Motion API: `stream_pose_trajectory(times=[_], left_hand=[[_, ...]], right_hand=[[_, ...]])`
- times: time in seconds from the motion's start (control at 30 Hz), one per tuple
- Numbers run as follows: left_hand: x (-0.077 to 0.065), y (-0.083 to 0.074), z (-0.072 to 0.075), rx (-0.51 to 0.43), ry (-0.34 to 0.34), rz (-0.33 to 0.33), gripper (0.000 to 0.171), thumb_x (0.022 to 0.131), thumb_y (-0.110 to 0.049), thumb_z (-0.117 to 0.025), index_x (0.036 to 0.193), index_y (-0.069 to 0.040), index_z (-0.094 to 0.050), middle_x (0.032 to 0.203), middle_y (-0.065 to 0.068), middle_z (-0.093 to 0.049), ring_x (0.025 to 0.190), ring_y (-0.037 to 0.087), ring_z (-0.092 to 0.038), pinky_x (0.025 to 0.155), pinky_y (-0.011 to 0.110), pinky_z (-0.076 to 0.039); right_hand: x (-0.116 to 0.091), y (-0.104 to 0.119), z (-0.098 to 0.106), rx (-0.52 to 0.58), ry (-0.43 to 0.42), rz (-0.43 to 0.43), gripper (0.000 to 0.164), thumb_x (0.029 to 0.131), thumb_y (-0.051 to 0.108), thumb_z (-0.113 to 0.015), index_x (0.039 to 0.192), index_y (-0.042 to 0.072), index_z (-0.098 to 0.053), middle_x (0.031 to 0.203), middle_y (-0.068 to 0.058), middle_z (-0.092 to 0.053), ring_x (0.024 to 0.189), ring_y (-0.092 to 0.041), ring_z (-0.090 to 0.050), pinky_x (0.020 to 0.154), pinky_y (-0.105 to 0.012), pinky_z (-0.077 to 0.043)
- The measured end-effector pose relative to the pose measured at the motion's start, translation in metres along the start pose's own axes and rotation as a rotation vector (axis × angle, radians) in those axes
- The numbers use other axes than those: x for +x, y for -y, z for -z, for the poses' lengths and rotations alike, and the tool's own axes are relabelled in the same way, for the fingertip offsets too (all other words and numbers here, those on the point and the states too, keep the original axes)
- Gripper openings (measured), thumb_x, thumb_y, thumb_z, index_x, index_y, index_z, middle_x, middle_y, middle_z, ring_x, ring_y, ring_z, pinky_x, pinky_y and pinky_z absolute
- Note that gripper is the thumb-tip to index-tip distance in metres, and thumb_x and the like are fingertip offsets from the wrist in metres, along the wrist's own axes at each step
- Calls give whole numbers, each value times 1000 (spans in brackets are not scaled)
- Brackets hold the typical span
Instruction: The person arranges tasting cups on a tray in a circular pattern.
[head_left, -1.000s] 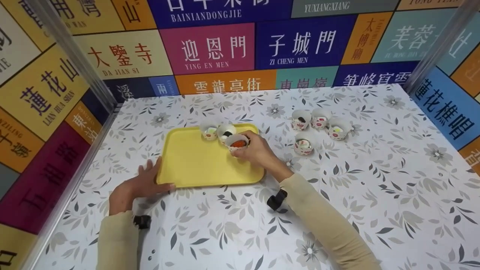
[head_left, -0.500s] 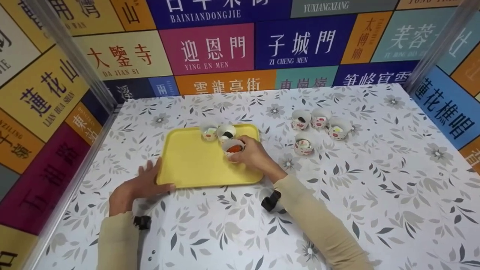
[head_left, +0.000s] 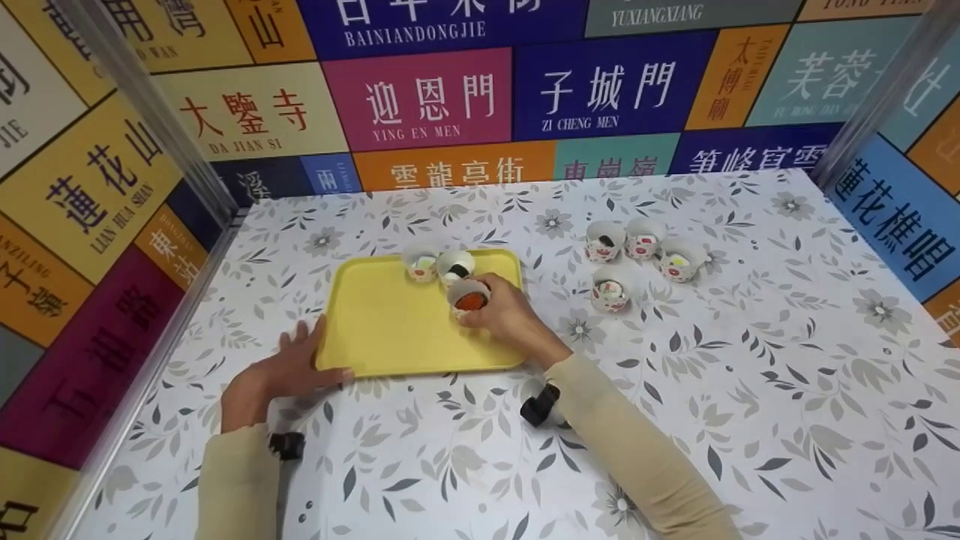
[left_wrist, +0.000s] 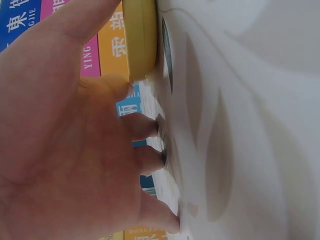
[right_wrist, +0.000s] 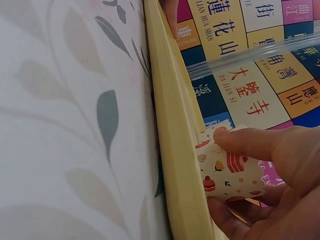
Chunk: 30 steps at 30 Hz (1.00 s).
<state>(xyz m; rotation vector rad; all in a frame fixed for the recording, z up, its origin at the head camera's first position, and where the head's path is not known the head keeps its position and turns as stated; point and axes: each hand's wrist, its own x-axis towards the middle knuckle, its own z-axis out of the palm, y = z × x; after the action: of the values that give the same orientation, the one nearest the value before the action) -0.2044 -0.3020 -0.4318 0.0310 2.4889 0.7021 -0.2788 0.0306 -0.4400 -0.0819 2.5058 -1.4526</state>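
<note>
My right hand pinches a printed paper baking cup with an orange-red filling, over the right half of a yellow tray. In the right wrist view, thumb and fingers lie on either side of the cup; the tray rim hides its base. Just behind it on the tray stand a cup with a black-and-white piece and another with a pale piece. At the tray's front left corner rests my left hand, fingers spread; several fingertips touch the tabletop in the left wrist view.
Right of the tray, a cup with a whitish-pink piece stands in front of several more filled cups, including one with a dark piece. A floral cloth covers the table. Sign-printed panels enclose the back and sides.
My right hand has brought the cup with the orange-red filling slightly left and nearer me, away from the cup behind it. My left hand stays at the tray corner.
</note>
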Motion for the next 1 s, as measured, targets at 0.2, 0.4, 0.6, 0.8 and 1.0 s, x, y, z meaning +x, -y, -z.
stream_pose_trajectory(times=[0.2,0.4,0.6,0.8,1.0], left_hand=[[1,1,1,-10,-3,-12,123,86,-65,-66,159,-11,16,162,27,25,147,53,24,116,75,2],[0,-1,1,9,-4,0,122,86,-66,-65,159,-11,16,163,26,24,147,53,24,116,74,2],[1,-2,-1,16,-2,5,122,85,-68,-64,159,-11,16,163,26,24,148,52,23,117,74,2],[1,0,-3,-2,11,18,124,84,-69,-65,159,-14,17,163,24,25,148,51,24,117,73,4],[1,0,-1,4,8,-10,121,86,-66,-64,159,-12,17,162,27,25,147,53,25,116,75,3]], right_hand=[[-2,2,1,43,-8,25,72,76,5,-84,140,8,-51,134,-10,-59,122,-25,-58,108,-36,-46],[-3,1,3,77,-7,21,71,76,2,-84,139,10,-52,131,-9,-59,113,-23,-59,102,-34,-48],[-4,-1,5,77,15,4,73,77,2,-83,142,11,-50,132,-9,-58,111,-23,-59,98,-33,-49],[-4,0,12,15,54,-16,81,79,10,-84,148,10,-42,144,-11,-52,122,-27,-58,103,-37,-48],[-6,5,22,-34,81,-7,84,80,16,-84,150,9,-39,146,-14,-48,126,-30,-56,103,-41,-49]])
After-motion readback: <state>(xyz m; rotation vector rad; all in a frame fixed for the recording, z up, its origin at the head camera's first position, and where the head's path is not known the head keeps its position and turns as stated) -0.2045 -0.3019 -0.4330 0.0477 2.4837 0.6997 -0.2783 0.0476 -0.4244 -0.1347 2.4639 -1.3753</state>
